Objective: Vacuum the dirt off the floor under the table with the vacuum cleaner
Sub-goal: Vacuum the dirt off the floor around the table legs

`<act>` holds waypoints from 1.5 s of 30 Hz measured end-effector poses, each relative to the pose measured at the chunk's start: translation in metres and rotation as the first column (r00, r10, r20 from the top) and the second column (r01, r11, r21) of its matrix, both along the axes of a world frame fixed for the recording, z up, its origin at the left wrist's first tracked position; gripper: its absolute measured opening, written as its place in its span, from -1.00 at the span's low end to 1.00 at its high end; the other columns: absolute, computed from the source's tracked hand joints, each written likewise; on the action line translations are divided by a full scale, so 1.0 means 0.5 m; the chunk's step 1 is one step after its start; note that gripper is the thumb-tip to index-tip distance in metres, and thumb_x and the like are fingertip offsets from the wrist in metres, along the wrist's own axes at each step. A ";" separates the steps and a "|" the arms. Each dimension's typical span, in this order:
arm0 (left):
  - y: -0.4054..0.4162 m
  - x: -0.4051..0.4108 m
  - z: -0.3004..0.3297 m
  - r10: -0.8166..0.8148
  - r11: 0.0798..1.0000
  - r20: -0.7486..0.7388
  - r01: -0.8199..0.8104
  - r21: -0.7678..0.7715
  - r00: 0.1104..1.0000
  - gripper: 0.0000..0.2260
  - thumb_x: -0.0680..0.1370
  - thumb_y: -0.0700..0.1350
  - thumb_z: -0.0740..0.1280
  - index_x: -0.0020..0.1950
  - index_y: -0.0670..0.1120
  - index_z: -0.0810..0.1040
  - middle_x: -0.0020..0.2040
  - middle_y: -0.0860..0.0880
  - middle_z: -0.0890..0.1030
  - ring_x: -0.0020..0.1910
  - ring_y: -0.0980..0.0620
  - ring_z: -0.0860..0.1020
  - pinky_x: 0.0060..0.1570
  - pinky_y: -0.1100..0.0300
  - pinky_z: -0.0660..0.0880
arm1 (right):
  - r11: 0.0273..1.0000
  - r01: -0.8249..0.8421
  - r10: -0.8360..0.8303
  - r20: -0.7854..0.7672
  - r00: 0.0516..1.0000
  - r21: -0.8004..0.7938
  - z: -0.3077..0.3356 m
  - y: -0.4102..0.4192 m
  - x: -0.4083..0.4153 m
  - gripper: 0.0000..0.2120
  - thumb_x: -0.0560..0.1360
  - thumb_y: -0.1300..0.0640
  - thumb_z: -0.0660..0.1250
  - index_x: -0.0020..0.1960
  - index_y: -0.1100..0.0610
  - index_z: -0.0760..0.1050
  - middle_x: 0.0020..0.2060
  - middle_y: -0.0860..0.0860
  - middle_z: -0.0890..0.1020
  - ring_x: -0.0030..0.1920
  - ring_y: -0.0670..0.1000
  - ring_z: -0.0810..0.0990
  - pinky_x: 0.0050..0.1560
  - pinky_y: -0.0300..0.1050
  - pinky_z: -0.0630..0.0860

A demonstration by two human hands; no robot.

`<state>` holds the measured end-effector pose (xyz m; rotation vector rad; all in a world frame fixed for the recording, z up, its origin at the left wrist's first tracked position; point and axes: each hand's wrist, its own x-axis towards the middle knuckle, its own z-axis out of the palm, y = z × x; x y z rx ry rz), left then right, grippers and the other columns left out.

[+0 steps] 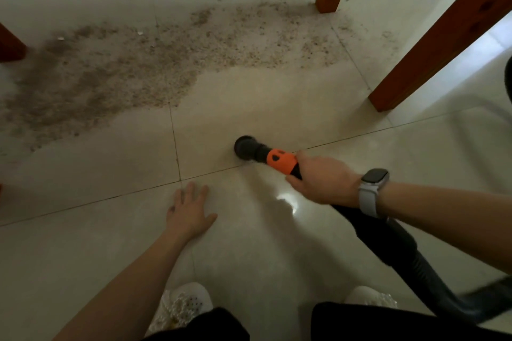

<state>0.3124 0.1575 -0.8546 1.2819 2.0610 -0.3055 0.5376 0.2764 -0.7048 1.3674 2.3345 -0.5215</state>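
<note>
Floor: pale glossy tile floor (277, 243) under a table.
Dirt: broad gritty dirt patch (133, 69) spreading left of the near table leg (440, 36).
Vacuum: black nozzle (245, 144) on bare tile, left of that leg, short of the dirt.
Right hand (324, 180): curled around the orange handle.
Left hand (188, 213): flat on tile, fingers spread, holding nothing.
Technique: probably push forward slowly, nozzle flat, overlapping passes.

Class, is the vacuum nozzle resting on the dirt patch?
No, the nozzle sits on clean tile, apart from the dirt.
</note>
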 end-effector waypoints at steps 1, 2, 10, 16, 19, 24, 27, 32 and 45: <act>-0.001 0.000 0.001 -0.009 1.000 -0.011 0.009 -0.002 1.000 -0.29 0.56 0.16 0.23 0.55 0.09 -0.14 0.56 -0.05 -0.22 0.53 -0.16 -0.17 0.44 -0.13 0.07 | 1.000 -0.019 0.019 0.000 1.000 -0.017 -0.003 -0.007 0.000 -0.63 0.58 -0.10 0.15 0.23 0.16 0.32 0.00 0.10 0.58 -0.08 0.14 0.56 -0.19 -0.13 0.31; -0.004 -0.001 0.001 -0.024 1.000 -0.026 0.024 -0.007 0.999 -0.27 0.55 0.16 0.24 0.55 0.10 -0.15 0.56 -0.05 -0.23 0.53 -0.16 -0.18 0.44 -0.14 0.07 | 1.000 -0.003 0.002 -0.009 1.000 -0.028 -0.001 -0.004 0.004 -0.63 0.58 -0.11 0.15 0.22 0.15 0.33 0.00 0.11 0.59 -0.08 0.15 0.57 -0.19 -0.14 0.32; -0.005 0.002 -0.003 -0.049 0.999 -0.049 0.048 -0.009 0.998 -0.15 0.50 0.19 0.32 0.55 0.11 -0.21 0.55 -0.04 -0.28 0.53 -0.18 -0.21 0.43 -0.19 0.05 | 0.967 0.251 -0.256 -0.137 0.957 -0.053 -0.012 0.094 0.008 -0.66 0.58 -0.04 0.18 0.17 0.23 0.33 -0.21 0.06 0.51 -0.25 0.14 0.60 -0.22 0.00 0.56; -0.005 0.003 0.002 -0.032 0.999 -0.028 0.032 -0.015 0.999 -0.16 0.50 0.17 0.33 0.54 0.12 -0.21 0.55 -0.04 -0.28 0.52 -0.17 -0.23 0.43 -0.20 0.04 | 0.985 0.080 -0.098 -0.119 0.988 -0.153 -0.023 0.091 -0.050 -0.74 0.60 -0.07 0.13 0.06 0.13 0.22 -0.34 -0.03 0.43 -0.51 -0.05 0.48 -0.50 -0.21 0.39; -0.002 -0.009 0.004 -0.023 0.999 0.035 0.024 -0.042 0.999 -0.21 0.53 0.17 0.29 0.55 0.09 -0.18 0.56 -0.02 -0.24 0.53 -0.14 -0.20 0.44 -0.13 0.05 | 0.973 0.209 -0.222 -0.144 0.964 -0.098 -0.020 0.130 -0.045 -0.73 0.60 -0.06 0.15 0.02 0.16 0.24 -0.35 -0.01 0.44 -0.53 -0.02 0.49 -0.52 -0.21 0.35; -0.001 -0.087 0.057 0.019 0.998 0.143 -0.028 0.060 0.990 -0.38 0.59 0.11 0.21 0.55 -0.10 0.08 0.55 -0.11 0.10 0.52 -0.07 0.10 0.45 0.08 0.13 | 0.954 0.239 -0.272 -0.188 0.944 -0.181 -0.051 0.156 -0.111 -0.69 0.60 -0.06 0.15 0.10 0.18 0.24 -0.31 0.03 0.46 -0.47 0.01 0.51 -0.46 -0.16 0.43; 0.000 -0.140 0.123 0.092 0.965 0.167 -0.129 0.228 0.982 -0.53 0.62 0.00 0.20 0.47 -0.16 0.26 0.47 -0.12 0.30 0.44 -0.05 0.27 0.35 0.23 0.16 | 0.951 0.209 -0.263 -0.239 0.935 -0.228 -0.071 0.148 -0.196 -0.63 0.60 -0.06 0.16 0.20 0.21 0.23 -0.28 0.05 0.46 -0.43 0.03 0.49 -0.44 -0.13 0.44; 0.021 -0.219 0.180 0.456 0.767 0.474 -0.603 0.221 0.753 -0.68 0.64 -0.01 0.14 0.32 -0.14 0.44 0.30 -0.12 0.50 0.20 -0.03 0.48 0.10 0.25 0.31 | 0.964 0.115 -0.179 -0.267 0.947 -0.238 -0.085 0.103 -0.340 -0.55 0.59 -0.07 0.17 0.28 0.25 0.23 -0.21 0.07 0.46 -0.33 0.05 0.48 -0.30 -0.08 0.44; -0.012 -0.408 0.209 0.453 0.028 0.865 -0.966 -0.256 -0.216 -0.72 0.62 -0.11 0.23 0.30 -0.16 0.35 0.07 -0.11 0.51 -0.01 -0.11 0.56 0.00 -0.02 0.53 | 0.813 -0.140 -0.089 -0.358 0.930 -0.566 -0.059 -0.156 -0.596 -0.75 0.49 0.10 0.37 -0.01 0.10 0.30 -0.25 -0.01 0.47 -0.29 -0.01 0.52 -0.29 -0.16 0.50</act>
